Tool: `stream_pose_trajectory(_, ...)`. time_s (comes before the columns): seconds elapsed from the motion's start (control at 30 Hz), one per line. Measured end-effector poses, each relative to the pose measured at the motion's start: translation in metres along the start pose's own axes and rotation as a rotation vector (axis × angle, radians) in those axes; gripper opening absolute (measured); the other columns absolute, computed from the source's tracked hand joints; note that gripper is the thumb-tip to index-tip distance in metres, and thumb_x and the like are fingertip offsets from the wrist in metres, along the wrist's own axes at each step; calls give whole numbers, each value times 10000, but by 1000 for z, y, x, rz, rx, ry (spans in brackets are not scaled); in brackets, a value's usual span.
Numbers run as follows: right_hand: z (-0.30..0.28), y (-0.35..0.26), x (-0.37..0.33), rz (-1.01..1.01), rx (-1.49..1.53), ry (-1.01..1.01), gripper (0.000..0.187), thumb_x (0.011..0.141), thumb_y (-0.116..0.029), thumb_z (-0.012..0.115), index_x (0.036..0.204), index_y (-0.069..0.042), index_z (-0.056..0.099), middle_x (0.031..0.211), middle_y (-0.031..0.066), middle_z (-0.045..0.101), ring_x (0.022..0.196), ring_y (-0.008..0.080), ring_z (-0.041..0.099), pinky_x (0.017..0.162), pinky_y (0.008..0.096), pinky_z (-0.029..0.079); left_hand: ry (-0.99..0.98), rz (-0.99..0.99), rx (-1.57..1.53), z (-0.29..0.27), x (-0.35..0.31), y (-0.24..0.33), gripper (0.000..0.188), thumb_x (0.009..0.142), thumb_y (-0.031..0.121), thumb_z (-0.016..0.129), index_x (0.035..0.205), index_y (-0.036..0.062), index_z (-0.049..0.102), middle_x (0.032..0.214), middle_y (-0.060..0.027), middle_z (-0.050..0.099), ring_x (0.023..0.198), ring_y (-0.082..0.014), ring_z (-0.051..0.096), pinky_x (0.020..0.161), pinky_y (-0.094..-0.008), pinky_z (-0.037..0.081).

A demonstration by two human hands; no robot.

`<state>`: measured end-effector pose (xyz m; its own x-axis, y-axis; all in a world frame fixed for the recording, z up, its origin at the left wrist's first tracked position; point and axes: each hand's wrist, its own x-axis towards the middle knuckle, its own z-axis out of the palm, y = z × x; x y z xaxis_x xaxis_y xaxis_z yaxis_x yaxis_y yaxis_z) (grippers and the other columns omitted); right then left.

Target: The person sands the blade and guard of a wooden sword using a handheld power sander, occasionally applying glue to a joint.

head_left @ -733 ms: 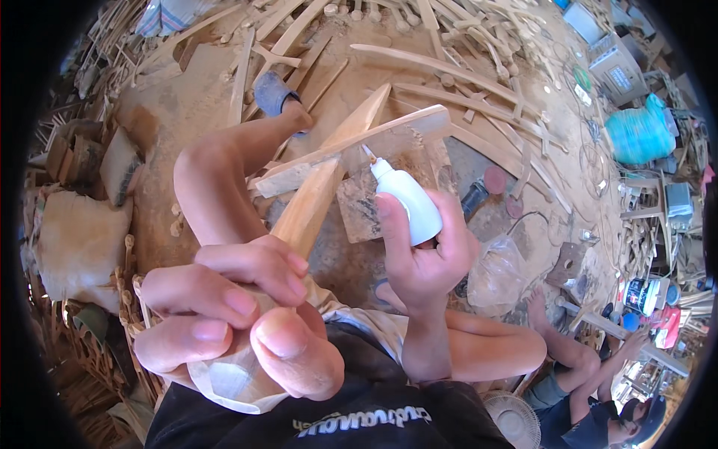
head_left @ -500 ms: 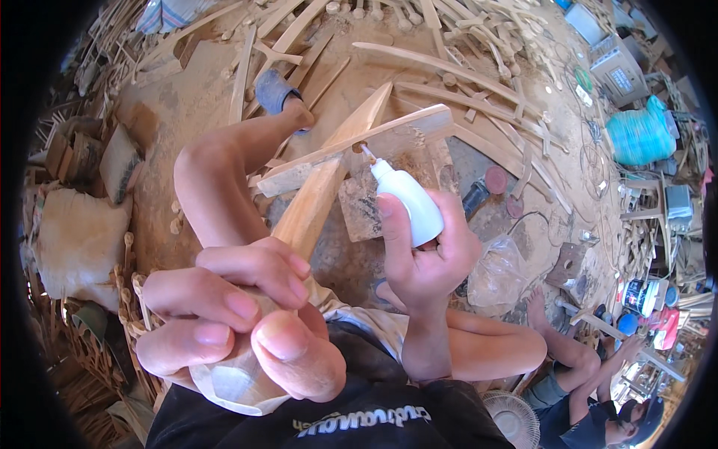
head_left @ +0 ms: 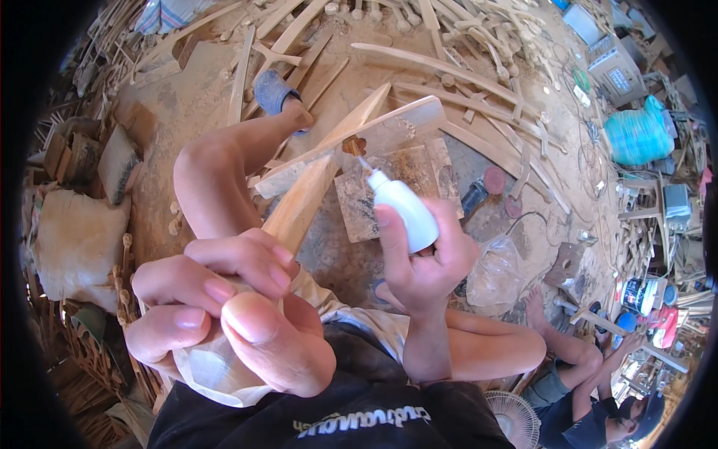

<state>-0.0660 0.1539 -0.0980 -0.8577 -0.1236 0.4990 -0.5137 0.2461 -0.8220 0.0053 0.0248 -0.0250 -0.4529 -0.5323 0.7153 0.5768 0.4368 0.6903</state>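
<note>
A wooden sword-shaped piece [head_left: 301, 200] points away from me, its near end wrapped by the fingers of my left hand [head_left: 232, 314]. Across its middle sits a flat wooden crosspiece [head_left: 407, 123], with a dark, wet-looking brown patch [head_left: 354, 145] on its near side. My right hand [head_left: 430, 258] is closed around a small white squeeze bottle [head_left: 404, 209], tilted so its narrow nozzle [head_left: 364, 162] points up at the patch. The nozzle tip is just off the patch or barely at it; I cannot tell which.
A dusty wooden block [head_left: 374, 187] lies beyond the bottle, with a power tool [head_left: 475, 196] right of it. Long wooden pieces [head_left: 441, 71] cover the far floor. A clear plastic bag [head_left: 495, 273] lies at the right; another person [head_left: 591, 396] works at the lower right near a fan [head_left: 513, 419].
The bottle's nozzle has drawn back slightly from the crosspiece, and the brown patch shows larger. My left hand and the wooden piece have shifted slightly toward me and left.
</note>
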Motion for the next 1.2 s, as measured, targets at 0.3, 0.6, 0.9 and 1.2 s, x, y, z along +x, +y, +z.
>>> stream_pose_trajectory(0.3, 1, 3, -6, 10, 95, -24, 264, 942, -130, 940, 1056, 34, 768, 746, 101, 746, 602, 112, 687, 568, 292, 534, -93, 179, -3, -19, 1, -20, 417, 1179, 2, 466, 1597, 1, 463, 1256, -194, 520, 908, -230, 633, 848, -383, 594)
stream_pose_trajectory(0.6, -89, 168, -40, 609, 256, 561, 364, 1150, -278, 717, 1383, 1, 716, 1159, 46, 767, 998, 100, 646, 765, 268, 468, -9, 204, 329, -57, 7, -23, 477, 1153, -44, 506, 1601, 101, 585, 1178, -109, 554, 965, -267, 619, 853, -370, 602)
stream_pose_trajectory(0.9, -198, 514, -189, 1030, -569, 540, 346, 1017, -81, 820, 1330, 17, 709, 1302, 177, 801, 1215, 300, 778, 1051, 408, 588, 147, 110, 164, -38, 27, -33, 209, 1144, 144, 630, 1256, 49, 778, 1062, -110, 595, 947, -267, 622, 912, -422, 580)
stream_pose_trajectory(1.2, -144, 466, -206, 1041, -1110, 562, 369, 933, 37, 724, 1300, 9, 696, 1260, 175, 766, 1173, 348, 760, 993, 459, 604, 217, 67, 293, -41, 60, -68, 211, 1161, 217, 632, 1178, 16, 696, 1085, -112, 616, 956, -246, 614, 905, -399, 552)
